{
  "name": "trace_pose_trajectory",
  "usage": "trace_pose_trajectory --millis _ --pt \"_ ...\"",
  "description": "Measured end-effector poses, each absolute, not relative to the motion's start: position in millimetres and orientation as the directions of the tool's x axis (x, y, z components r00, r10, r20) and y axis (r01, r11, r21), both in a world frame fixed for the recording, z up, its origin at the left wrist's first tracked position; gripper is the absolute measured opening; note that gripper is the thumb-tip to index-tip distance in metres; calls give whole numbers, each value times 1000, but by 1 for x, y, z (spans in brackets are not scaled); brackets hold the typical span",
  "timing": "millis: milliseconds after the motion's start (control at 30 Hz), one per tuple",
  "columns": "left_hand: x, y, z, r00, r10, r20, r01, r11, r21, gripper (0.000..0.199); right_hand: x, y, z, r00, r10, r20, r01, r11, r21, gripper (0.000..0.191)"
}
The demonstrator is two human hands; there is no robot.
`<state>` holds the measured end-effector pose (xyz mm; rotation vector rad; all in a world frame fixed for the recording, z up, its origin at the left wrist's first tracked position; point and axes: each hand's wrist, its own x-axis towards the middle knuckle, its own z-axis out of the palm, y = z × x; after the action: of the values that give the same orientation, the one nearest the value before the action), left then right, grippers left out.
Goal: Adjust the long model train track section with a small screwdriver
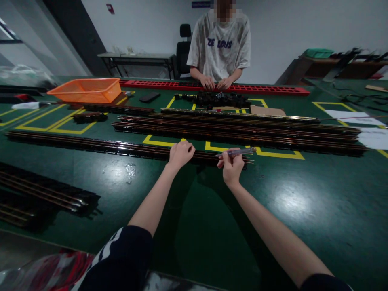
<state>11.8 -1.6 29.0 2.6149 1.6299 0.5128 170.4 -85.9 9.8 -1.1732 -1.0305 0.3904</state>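
Pen held over a long dark strip at mid-frame
The right hand (233, 165), right of centre, pinches a pen (241, 152) between narrowed fingers, its tip near the right end of the dark strip (87, 144), which stretches from the left edge area to just past centre on the green table (291, 198); the left hand (181, 154), fingers curled, lies at the strip near centre, though whether it grips cannot be told; a bundle of similar strips (236, 130) lies just above, and a co-worker (220, 52) stands at top centre
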Motion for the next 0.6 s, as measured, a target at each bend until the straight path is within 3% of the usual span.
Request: trace_pose_trajectory --millis 333,600 --pt "32 -14 29 480 830 285 831 -534 154 39 170 -84 9 511 730 453 236 388 -891 11" --pt "27 -13 28 351 899 262 900 -401 170 41 171 -87 5 396 767 504 272 426 -863 10"
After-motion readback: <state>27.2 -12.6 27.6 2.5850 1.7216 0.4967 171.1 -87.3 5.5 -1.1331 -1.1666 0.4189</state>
